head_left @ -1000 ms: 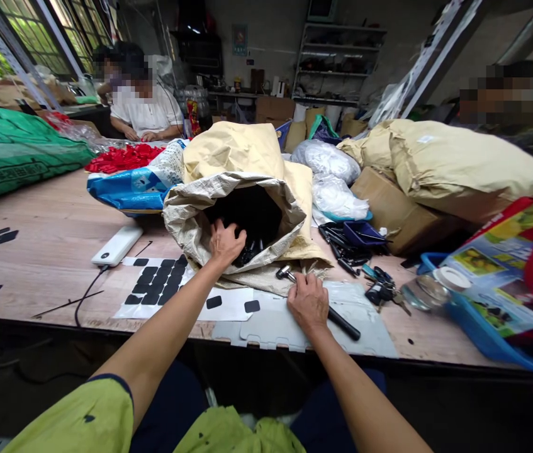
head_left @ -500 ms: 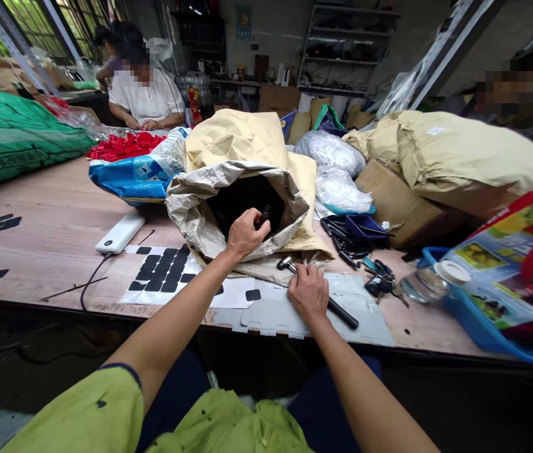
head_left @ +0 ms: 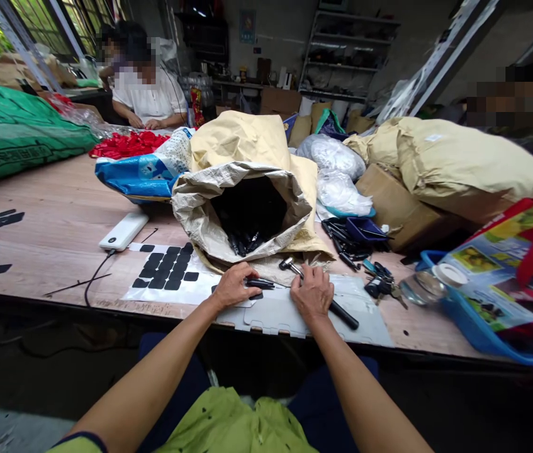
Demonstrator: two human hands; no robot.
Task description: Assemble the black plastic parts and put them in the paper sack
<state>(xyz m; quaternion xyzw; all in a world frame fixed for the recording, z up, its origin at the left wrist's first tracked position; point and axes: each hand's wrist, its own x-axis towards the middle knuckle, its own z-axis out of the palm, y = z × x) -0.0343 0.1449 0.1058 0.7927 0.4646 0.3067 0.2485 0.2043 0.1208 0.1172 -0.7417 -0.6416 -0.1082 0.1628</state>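
My left hand (head_left: 235, 284) pinches a slim black pen-shaped piece (head_left: 260, 284), held low over the front edge of the table. My right hand (head_left: 312, 290) is closed round the shaft of a small hammer (head_left: 343, 314); its metal head pokes out to the left and its black handle to the lower right. Under both hands lies a grey sheet (head_left: 365, 308). Just beyond them a beige sack (head_left: 185, 207) lies with its mouth toward me, and dark slender pieces (head_left: 247, 242) show inside it.
Left of the sack are rows of black patches (head_left: 165, 267) on white paper and a white power bank (head_left: 123, 231) with a cable. To the right lie black pieces around a blue tray (head_left: 365, 229), keys (head_left: 384, 283), a jar (head_left: 424, 286) and a blue basket (head_left: 483, 333). A co-worker (head_left: 148, 94) sits behind.
My left hand has come out of the sack's mouth, down to the table near the hammer, with the black pen-shaped piece in it. My right hand stays on the hammer.
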